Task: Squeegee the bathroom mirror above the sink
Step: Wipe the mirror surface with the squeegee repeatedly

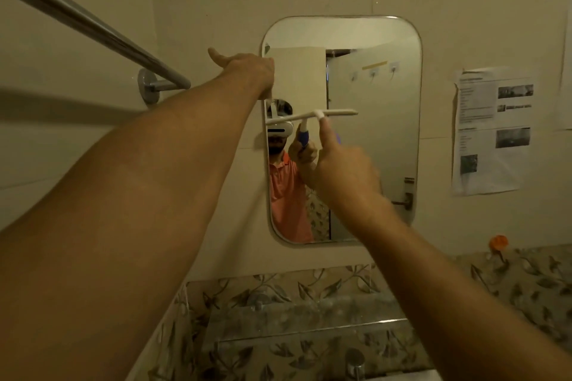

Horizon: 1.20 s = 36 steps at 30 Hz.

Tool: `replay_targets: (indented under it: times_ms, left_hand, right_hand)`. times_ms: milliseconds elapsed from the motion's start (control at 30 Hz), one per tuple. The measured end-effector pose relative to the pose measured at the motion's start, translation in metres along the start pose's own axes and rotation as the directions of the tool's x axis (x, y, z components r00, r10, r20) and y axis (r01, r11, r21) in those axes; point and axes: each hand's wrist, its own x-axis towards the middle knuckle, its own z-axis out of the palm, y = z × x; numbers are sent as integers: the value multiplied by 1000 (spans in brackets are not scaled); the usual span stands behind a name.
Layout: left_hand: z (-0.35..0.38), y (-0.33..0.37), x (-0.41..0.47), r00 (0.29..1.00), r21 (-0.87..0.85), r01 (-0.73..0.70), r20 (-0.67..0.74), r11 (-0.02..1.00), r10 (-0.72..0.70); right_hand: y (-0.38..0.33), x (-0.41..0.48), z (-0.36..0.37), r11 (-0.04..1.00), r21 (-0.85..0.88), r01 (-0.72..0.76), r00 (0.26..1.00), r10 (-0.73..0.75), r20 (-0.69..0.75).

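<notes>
White squeegee (297,118) crosses the mirror (377,139) above the right grip (343,170), which clasps its handle. Up-left, the left grip (244,68) hides its fingers: cannot tell.

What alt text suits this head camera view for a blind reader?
A person's right hand holds a white squeegee against a wall mirror at mid-height. The left hand rests at the mirror's upper left edge; a towel rail hangs left, papers right.

Both arms outstretched, left hand (247,68) thumb splayed, right hand (345,172) fingers (325,134) gripping squeegee (337,112).
</notes>
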Motion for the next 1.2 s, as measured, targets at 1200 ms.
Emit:
replay_targets:
  times_ms: [1200]
  left_hand:
    - [20,32,1,985,21,146,-91,989,-144]
  right_hand:
    - [58,76,-131,996,91,13,989,1,-150]
